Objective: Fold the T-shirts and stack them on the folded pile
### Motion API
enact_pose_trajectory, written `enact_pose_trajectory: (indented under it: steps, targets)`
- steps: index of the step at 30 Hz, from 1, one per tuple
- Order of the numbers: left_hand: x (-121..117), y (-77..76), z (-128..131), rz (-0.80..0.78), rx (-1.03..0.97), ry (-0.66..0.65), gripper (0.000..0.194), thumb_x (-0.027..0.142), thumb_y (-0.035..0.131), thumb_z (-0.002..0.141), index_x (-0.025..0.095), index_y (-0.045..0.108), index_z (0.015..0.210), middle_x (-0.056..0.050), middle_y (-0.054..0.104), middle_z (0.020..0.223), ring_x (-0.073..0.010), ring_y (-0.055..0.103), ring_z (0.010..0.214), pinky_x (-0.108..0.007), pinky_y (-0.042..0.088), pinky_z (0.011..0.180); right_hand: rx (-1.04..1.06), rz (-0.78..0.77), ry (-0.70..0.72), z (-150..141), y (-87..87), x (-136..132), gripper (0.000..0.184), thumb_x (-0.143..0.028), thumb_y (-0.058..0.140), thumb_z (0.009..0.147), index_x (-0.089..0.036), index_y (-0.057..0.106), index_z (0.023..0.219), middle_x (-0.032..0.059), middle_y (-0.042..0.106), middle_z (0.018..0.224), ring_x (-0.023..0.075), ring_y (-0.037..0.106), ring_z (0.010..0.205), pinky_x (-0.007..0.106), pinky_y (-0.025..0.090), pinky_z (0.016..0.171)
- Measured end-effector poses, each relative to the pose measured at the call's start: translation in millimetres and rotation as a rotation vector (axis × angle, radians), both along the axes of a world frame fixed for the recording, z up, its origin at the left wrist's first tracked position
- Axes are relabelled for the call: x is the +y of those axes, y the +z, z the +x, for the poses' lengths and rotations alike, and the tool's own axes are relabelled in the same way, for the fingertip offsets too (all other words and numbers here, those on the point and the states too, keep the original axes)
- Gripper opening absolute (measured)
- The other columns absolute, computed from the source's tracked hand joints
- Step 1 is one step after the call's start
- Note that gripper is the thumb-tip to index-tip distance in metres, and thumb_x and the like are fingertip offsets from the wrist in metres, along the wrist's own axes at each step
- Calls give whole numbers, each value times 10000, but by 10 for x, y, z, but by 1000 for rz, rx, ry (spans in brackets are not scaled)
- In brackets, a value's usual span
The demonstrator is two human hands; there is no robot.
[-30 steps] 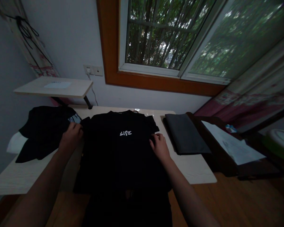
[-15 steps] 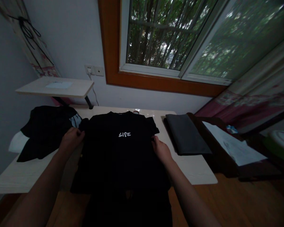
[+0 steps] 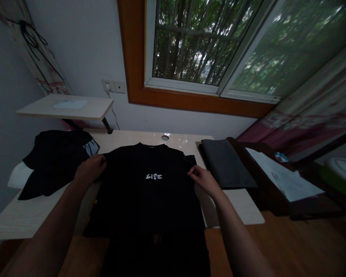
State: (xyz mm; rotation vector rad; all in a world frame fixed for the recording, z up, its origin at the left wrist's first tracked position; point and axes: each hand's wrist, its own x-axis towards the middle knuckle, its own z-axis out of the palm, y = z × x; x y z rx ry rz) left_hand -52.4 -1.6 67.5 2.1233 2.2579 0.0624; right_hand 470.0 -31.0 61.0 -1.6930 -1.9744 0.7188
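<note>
A black T-shirt [image 3: 150, 200] with small white lettering on its chest lies spread over the table, collar towards the window. Its lower part hangs at the near edge and merges with my dark clothing. My left hand [image 3: 90, 169] is closed on the shirt's left sleeve area, fingertips partly hidden. On the other side my right hand [image 3: 203, 179] pinches the cloth beside the right sleeve with thumb and finger. Left of my left hand lies a heap of black clothing [image 3: 56, 161] with a white patch and a white piece under it.
The pale wooden table [image 3: 245, 206] has a round cable hole [image 3: 165, 137] at the back. A small raised shelf [image 3: 95, 105] with a paper on it stands back left. Right lies a dark grey folded item [image 3: 226, 163]; beyond it are papers [image 3: 285, 175] on a dark brown surface.
Both hands have pulled the T-shirt a little towards me, and its collar sits farther from the wall. The cable hole now shows fully. My right hand has shifted slightly right.
</note>
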Motion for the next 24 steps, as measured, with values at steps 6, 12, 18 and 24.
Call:
enact_pose_trajectory:
  steps: [6, 12, 18, 24]
  targets:
    - [272, -128, 95, 141, -62, -30, 445, 342, 430, 971, 221, 536, 1386, -142, 567, 1385, -271, 637, 1181, -367, 529, 930, -282, 326, -323, -47, -208, 497, 481, -472, 639, 903, -163, 629, 1272, 199, 612, 1238, 339, 600, 1135, 473, 448, 1020]
    - [463, -232, 5, 56, -77, 2, 442, 272, 465, 932, 184, 555, 1356, -158, 615, 1305, -283, 625, 1191, -388, 518, 974, -165, 155, -408, -66, -327, 777, 545, -540, 610, 926, -132, 595, 1288, 204, 655, 1185, 301, 660, 1079, 386, 492, 944]
    - [380, -144, -130, 117, -41, -1, 381, 229, 382, 940, 153, 669, 1178, -167, 658, 1248, -298, 644, 1141, -407, 508, 979, -58, 131, -366, 44, -295, 804, 342, -295, 612, 870, -203, 619, 1199, 41, 685, 836, 217, 666, 786, 298, 479, 748]
    - [237, -6, -196, 149, 28, 39, 412, 262, 372, 947, 162, 661, 1223, -160, 660, 1283, -305, 658, 1101, -402, 513, 945, 5, 286, -449, 266, -249, 759, 385, -357, 542, 883, -167, 624, 1208, 68, 698, 869, 228, 662, 797, 325, 494, 772]
